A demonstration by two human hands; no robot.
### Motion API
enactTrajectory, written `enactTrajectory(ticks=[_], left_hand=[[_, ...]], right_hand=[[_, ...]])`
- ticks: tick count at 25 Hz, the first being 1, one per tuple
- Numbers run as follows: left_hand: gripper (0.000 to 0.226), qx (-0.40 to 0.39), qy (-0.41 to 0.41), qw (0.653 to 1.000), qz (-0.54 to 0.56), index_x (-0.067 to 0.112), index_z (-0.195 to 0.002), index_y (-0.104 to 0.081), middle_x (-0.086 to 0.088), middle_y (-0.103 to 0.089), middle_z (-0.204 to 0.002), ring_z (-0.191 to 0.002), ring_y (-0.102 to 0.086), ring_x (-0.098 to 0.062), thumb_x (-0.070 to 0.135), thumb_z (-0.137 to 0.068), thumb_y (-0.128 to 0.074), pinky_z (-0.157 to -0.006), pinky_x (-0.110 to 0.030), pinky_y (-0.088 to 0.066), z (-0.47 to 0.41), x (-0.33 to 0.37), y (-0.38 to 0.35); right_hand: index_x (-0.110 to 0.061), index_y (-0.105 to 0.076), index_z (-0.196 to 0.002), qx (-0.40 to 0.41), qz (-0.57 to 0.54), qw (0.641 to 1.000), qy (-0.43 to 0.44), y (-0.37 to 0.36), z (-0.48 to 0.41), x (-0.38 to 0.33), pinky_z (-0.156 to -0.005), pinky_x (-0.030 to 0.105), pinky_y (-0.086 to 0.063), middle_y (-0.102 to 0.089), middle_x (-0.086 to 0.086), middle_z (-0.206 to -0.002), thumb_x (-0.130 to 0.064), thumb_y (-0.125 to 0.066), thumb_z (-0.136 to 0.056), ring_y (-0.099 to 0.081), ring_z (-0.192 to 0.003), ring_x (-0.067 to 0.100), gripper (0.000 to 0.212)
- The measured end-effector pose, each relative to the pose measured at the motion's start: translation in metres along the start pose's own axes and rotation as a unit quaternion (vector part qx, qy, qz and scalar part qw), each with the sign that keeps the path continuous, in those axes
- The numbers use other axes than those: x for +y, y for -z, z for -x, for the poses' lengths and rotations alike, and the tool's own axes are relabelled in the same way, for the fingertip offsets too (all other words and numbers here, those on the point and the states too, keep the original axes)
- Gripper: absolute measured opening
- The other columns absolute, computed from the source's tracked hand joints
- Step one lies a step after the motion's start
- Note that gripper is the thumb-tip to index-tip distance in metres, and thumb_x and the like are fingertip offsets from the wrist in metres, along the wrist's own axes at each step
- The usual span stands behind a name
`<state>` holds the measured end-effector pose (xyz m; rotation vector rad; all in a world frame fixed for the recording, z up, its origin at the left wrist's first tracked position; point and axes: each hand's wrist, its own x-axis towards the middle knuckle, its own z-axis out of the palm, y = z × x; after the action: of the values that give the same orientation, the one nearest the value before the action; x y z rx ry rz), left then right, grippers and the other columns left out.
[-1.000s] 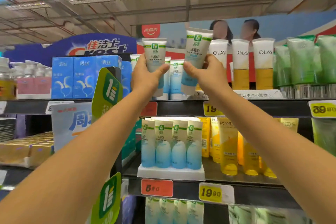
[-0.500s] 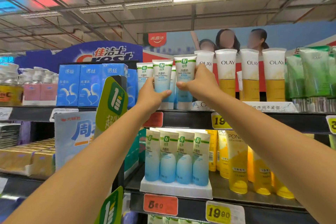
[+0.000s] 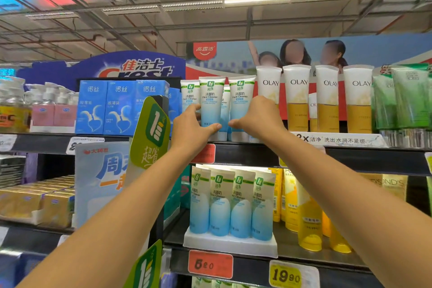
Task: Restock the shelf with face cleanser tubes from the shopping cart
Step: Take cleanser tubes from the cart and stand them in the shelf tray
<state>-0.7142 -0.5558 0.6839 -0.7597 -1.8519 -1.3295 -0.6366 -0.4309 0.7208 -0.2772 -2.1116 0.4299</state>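
pale blue-and-white plastic fills both grips: the left grip (image 3: 192, 130) wraps thumb and fingers round a face cleanser tube (image 3: 211, 103), and the right grip (image 3: 257, 119) clasps a second tube (image 3: 240, 100) just beside it. both tubes stand upright, caps down, on the upper shelf (image 3: 350, 159), near its front edge. a matching tube (image 3: 189, 94) stands just left of them. olay tubes (image 3: 297, 96) line up to the right, blue boxes (image 3: 119, 107) to the left. a white tray (image 3: 230, 244) of the same cleanser sits on the shelf below. the placing step looks all but done. the next move calls for both grips to let go without tipping the tubes, then reach for more stock in the shopping cart, which is out of view.
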Motion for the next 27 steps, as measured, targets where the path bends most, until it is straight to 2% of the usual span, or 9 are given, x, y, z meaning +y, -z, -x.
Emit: enactTrajectory(ticks=[3, 5, 9, 12, 18, 21, 23, 27], left_hand=[[0.065, 0.010, -0.006, 1.000, -0.025, 0.013, -0.129, -0.052, -0.006, -0.066, -0.110, -0.096, -0.062, -0.017, 0.033, -0.073, -0.078, -0.082, -0.026, -0.047, 0.002, 0.000, 0.000], [0.066, 0.008, -0.004, 1.000, -0.025, 0.013, -0.130, -0.052, -0.005, -0.066, -0.109, -0.097, -0.061, -0.018, 0.033, -0.073, -0.078, -0.085, -0.030, -0.048, 0.002, 0.001, 0.001], [0.065, 0.008, -0.001, 1.000, -0.015, 0.012, -0.128, -0.052, -0.007, -0.066, -0.113, -0.100, -0.062, -0.019, 0.033, -0.073, -0.079, -0.087, -0.031, -0.048, 0.002, -0.001, 0.001], [0.064, 0.006, -0.007, 1.000, -0.006, 0.011, -0.128, -0.053, -0.007, -0.065, -0.115, -0.100, -0.062, -0.019, 0.032, -0.073, -0.079, -0.085, -0.029, -0.049, 0.002, -0.002, 0.001], [0.063, -0.008, -0.008, 1.000, 0.005, 0.010, -0.128, -0.053, -0.008, -0.066, -0.115, -0.102, -0.062, -0.021, 0.028, -0.073, -0.079, -0.090, -0.032, -0.049, 0.001, -0.004, 0.001], [0.062, -0.011, -0.006, 1.000, 0.007, 0.010, -0.127, -0.053, -0.009, -0.066, -0.114, -0.102, -0.062, -0.021, 0.026, -0.073, -0.079, -0.089, -0.032, -0.049, 0.000, -0.005, 0.001], [0.063, -0.006, 0.000, 1.000, 0.005, 0.010, -0.127, -0.052, -0.008, -0.066, -0.114, -0.102, -0.062, -0.022, 0.026, -0.073, -0.080, -0.090, -0.033, -0.050, 0.000, -0.005, -0.001], [0.066, -0.013, 0.005, 1.000, -0.020, 0.013, -0.129, -0.050, -0.006, -0.065, -0.117, -0.106, -0.061, -0.023, 0.034, -0.073, -0.079, -0.090, -0.042, -0.051, -0.001, -0.003, -0.009]], right_hand=[[-0.003, -0.045, -0.110, 0.052, -0.003, 0.999, 0.004, -0.008, 0.009, -0.002, -0.067, 0.029, -0.036, -0.061, 0.017, -0.114, -0.030, -0.083, -0.069, -0.058, -0.105, 0.033, 0.061], [-0.003, -0.040, -0.112, 0.051, 0.008, 0.999, -0.006, -0.011, 0.010, -0.005, -0.069, 0.029, -0.034, -0.059, 0.018, -0.118, -0.027, -0.081, -0.072, -0.057, -0.109, 0.035, 0.063], [0.000, -0.045, -0.116, 0.030, 0.067, 0.997, -0.030, -0.015, 0.003, -0.011, -0.077, 0.033, -0.046, -0.059, 0.016, -0.119, -0.028, -0.079, -0.075, -0.058, -0.110, 0.033, 0.060], [0.001, -0.050, -0.116, 0.032, 0.114, 0.992, -0.029, -0.019, 0.000, -0.013, -0.080, 0.034, -0.049, -0.059, 0.015, -0.118, -0.026, -0.077, -0.077, -0.059, -0.109, 0.032, 0.055], [-0.001, -0.061, -0.104, 0.030, 0.150, 0.988, -0.009, -0.027, -0.001, -0.008, -0.076, 0.033, -0.050, -0.063, 0.017, -0.111, -0.015, -0.071, -0.083, -0.062, -0.102, 0.032, 0.027], [0.000, -0.060, -0.105, 0.017, 0.147, 0.989, -0.009, -0.025, 0.000, -0.008, -0.076, 0.034, -0.049, -0.062, 0.018, -0.112, -0.008, -0.067, -0.084, -0.060, -0.103, 0.033, 0.023], [0.001, -0.059, -0.103, 0.016, 0.152, 0.988, 0.003, -0.022, 0.003, -0.005, -0.069, 0.032, -0.043, -0.061, 0.020, -0.111, -0.003, -0.063, -0.084, -0.059, -0.102, 0.035, 0.019], [-0.002, -0.052, -0.104, 0.067, 0.134, 0.988, 0.027, -0.021, 0.015, 0.004, -0.066, 0.029, -0.036, -0.061, 0.020, -0.108, -0.006, -0.062, -0.086, -0.059, -0.099, 0.036, 0.021]])
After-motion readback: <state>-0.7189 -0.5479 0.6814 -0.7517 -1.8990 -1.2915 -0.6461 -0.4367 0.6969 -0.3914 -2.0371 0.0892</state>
